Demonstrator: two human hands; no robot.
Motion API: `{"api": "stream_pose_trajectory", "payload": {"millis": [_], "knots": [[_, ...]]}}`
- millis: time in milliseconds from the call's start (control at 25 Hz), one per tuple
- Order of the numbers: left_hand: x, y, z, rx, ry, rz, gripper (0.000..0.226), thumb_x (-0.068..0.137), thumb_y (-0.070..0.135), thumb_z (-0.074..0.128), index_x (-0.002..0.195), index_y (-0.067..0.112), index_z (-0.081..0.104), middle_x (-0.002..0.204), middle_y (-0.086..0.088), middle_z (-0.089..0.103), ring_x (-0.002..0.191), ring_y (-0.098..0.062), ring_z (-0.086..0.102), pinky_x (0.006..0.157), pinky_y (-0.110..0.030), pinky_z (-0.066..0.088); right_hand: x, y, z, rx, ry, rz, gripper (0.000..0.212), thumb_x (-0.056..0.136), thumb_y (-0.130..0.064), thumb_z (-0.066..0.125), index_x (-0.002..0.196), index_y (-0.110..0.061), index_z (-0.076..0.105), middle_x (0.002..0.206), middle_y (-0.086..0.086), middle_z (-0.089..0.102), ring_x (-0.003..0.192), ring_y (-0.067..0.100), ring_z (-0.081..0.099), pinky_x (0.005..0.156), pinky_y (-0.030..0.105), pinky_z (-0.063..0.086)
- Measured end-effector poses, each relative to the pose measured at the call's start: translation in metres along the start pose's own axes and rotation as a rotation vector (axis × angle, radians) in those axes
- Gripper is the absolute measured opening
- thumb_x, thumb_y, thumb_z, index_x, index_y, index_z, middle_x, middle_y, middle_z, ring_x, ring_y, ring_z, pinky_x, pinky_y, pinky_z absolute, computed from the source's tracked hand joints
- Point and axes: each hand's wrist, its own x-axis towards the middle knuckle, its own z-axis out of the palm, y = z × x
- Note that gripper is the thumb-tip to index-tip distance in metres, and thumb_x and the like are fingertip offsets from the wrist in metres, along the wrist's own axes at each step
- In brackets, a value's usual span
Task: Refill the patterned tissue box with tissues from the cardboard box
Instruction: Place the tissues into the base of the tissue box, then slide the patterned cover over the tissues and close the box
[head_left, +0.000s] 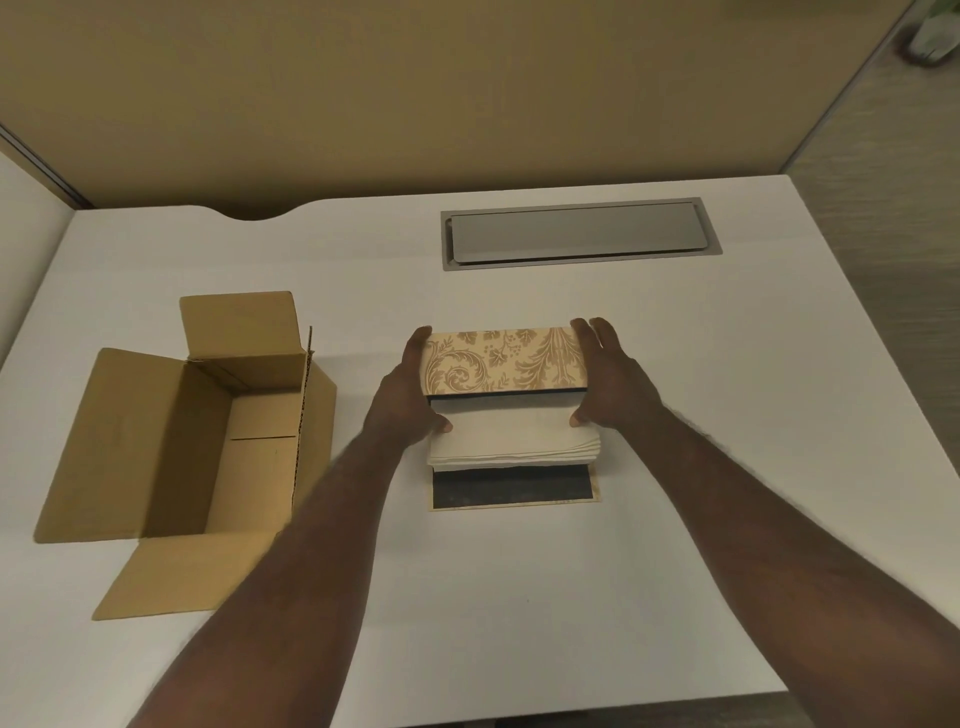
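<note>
The patterned tissue box (504, 359), beige with a gold leaf print, stands at the middle of the white table with its open side toward me. A stack of white tissues (511, 434) sticks out of that opening. Below the stack lies the box's flat panel (514, 488), black inside with a beige rim. My left hand (410, 395) grips the box's left end, thumb on the tissues. My right hand (608, 379) grips the right end, thumb on the tissues too. The cardboard box (218, 436) sits open at the left and looks empty inside.
A grey metal cable hatch (576, 234) is set into the table (727, 415) behind the tissue box. A beige partition wall stands along the table's far edge. The cardboard box's flaps (171, 577) spread flat toward the table's front left.
</note>
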Motion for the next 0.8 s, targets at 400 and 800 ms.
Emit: {"api": "stream_pose_trajectory", "payload": {"millis": [400, 800], "knots": [[-0.021, -0.013, 0.015, -0.043, 0.122, 0.068, 0.099, 0.071, 0.010, 0.081, 0.140, 0.037, 0.017, 0.103, 0.005, 0.063, 0.078, -0.011, 0.063, 0.056, -0.014, 0.045, -0.028, -0.005, 0.020, 0.156, 0.173, 0.042, 0.100, 0.069, -0.006, 0.078, 0.147, -0.027, 0.018, 0.111, 0.012, 0.053, 0.087, 0.033, 0.063, 0.065, 0.035, 0.046], [-0.039, -0.027, 0.020, -0.036, 0.083, 0.154, 0.107, 0.066, 0.030, 0.084, 0.141, 0.042, 0.009, 0.118, 0.009, 0.059, 0.090, -0.015, 0.065, 0.072, -0.030, 0.057, -0.048, 0.006, 0.034, 0.174, 0.242, 0.024, 0.097, 0.072, -0.013, 0.073, 0.151, -0.026, 0.017, 0.109, 0.009, 0.059, 0.085, 0.032, 0.065, 0.067, 0.036, 0.048]]}}
